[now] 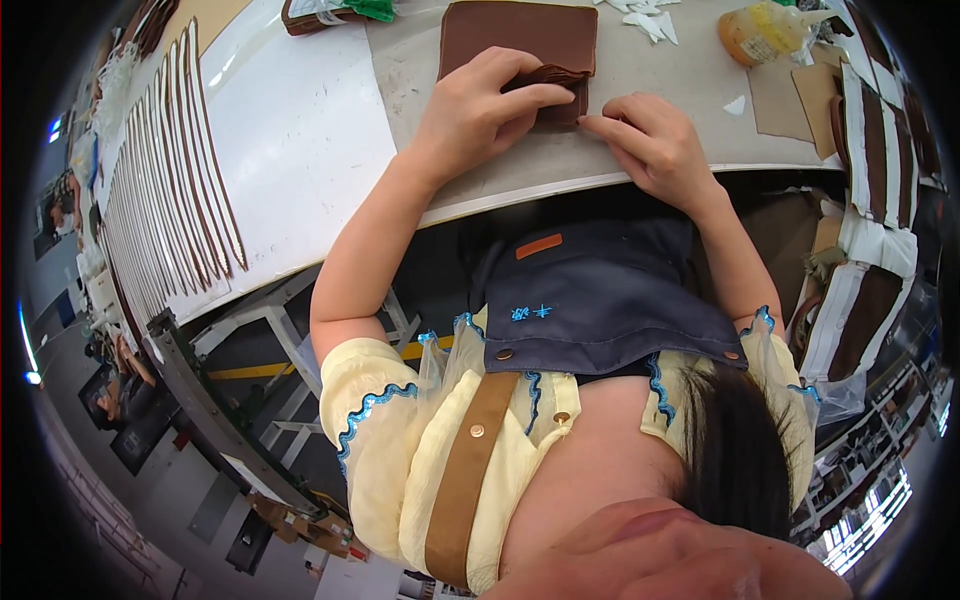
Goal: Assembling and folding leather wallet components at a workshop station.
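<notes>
A dark brown leather piece (515,32), with several thin layers like a wallet, lies at the far edge of the view on the grey work surface. My left hand (475,112) is closed on its near folded edge, thumb and fingers gathering the raised layers. At the near right corner of the same piece, my right hand (658,145) pinches with thumb and index fingertip. My left fingers hide part of the fold, so its inner layers show only in part.
An amber bottle with a nozzle (760,35) lies at the back right near white scraps (650,18). Tan card pieces (818,105) lie at the right. Long brown-edged strips (185,170) line the left. A brown stack (315,18) with green wrapping sits at the back. The table's front edge (600,180) runs before me.
</notes>
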Demonstrator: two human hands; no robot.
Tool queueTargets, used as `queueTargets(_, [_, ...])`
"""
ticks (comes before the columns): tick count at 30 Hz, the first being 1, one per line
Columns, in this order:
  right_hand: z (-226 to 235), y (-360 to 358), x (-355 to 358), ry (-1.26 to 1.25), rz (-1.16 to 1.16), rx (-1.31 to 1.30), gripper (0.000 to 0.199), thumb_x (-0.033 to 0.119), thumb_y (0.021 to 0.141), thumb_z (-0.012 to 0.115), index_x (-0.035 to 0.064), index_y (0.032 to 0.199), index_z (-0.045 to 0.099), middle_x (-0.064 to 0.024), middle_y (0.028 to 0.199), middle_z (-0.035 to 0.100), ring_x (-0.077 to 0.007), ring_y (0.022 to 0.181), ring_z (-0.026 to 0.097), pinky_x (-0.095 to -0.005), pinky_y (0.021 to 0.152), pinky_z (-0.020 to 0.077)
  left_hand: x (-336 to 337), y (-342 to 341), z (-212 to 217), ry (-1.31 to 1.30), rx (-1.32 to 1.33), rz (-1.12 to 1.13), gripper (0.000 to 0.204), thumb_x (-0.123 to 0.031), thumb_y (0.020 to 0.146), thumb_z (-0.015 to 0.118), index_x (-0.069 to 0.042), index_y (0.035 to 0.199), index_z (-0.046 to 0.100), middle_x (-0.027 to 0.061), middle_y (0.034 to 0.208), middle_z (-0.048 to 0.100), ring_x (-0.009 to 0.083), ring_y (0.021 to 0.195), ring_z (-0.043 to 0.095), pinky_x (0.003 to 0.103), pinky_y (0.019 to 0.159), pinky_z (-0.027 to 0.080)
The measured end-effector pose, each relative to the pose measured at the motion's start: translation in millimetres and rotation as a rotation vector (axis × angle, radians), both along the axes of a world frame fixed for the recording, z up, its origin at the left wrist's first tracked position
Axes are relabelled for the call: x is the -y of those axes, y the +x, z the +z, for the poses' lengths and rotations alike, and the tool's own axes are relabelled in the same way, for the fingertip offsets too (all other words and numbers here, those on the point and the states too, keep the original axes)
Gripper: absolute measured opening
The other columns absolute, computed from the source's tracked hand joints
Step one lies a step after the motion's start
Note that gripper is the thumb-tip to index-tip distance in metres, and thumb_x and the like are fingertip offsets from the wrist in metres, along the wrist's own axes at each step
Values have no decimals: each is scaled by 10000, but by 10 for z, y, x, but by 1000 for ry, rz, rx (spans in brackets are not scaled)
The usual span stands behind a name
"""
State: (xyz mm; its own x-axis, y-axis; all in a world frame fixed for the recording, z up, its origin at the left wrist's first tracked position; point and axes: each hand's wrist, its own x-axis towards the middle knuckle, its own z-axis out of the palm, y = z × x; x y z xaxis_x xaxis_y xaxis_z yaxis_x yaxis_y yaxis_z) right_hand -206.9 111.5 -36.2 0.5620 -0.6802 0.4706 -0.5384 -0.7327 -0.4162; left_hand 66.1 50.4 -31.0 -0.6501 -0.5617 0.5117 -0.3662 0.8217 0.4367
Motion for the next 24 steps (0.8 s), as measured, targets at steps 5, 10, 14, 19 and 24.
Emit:
queueTargets(5, [-26,-15,-9,-2,-3,2,419,7,808,748,95,1218,739,-79,963,656,-286,861,659,-411,769,540,-17,-45,61,-33,-7,-14,278,-101,833,868,-169,1094,803,75,1111,676,284,1024,682,385,831,594])
queueTargets(10, [-20,-22,-18,1,-4,-12,542,2,809,745,111,1339,722,-73,978,664,-279,880,657,-408,787,538,5,-50,14,-87,-17,-18,216,-171,821,880,-165,1005,767,44,1049,678,252,992,683,369,817,590])
queueTargets(14, [-21,-11,-13,-4,-5,2,523,3,815,743,97,1329,723,-73,978,664,-280,876,656,-411,787,539,15,-45,-3,-113,-23,-11,218,-152,816,880,-161,1002,766,41,1029,680,249,973,691,367,803,594])
queueTargets(19, [-39,-1,-12,-14,-15,8,491,12,827,744,87,1313,727,-74,978,664,-278,864,651,-408,783,539,8,-67,-13,-186,-7,-4,227,-105,789,868,-146,985,761,43,1023,694,254,945,707,364,777,601])
queueTargets(24, [-30,-4,-8,-9,-18,-2,474,15,829,746,85,1298,729,-74,979,664,-277,862,650,-404,780,538,3,-82,-45,-124,-59,45,225,-85,774,860,-134,966,752,50,1029,702,261,945,711,368,780,601])
